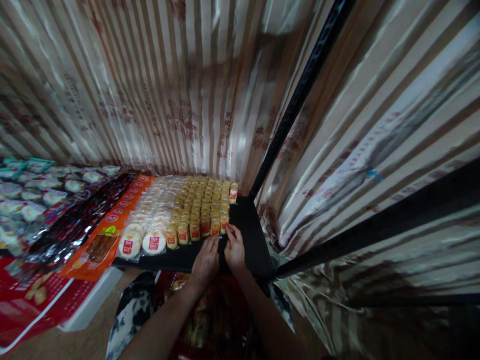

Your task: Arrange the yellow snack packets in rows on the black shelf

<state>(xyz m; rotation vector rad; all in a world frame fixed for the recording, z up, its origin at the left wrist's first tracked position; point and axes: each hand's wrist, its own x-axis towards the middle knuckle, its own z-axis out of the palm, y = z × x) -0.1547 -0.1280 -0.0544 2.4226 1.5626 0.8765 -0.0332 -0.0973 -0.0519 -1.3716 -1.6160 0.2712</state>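
Rows of small yellow snack packs (pixel 195 205) with red labels stand on the black shelf (pixel 247 225). My right hand (pixel 234 248) has its fingers and thumb closed on the small yellow snack pack (pixel 224 223) at the front of a right-hand row. Just left of it, my left hand (pixel 206 257) reaches to the front of the neighbouring row, its fingers pressed together by a pack's lower edge. Whether anything is between those fingers is hidden. One more snack pack (pixel 233 193) stands alone at the back right.
Round white cakes (pixel 154 242) in clear wrappers, an orange snack bag (pixel 90 252) and dark shiny packets (pixel 75 220) fill the shelf leftward. A red box (pixel 45 305) sits below left. Striped sheeting (pixel 168 90) hangs behind; a black post (pixel 296 100) rises at the corner.
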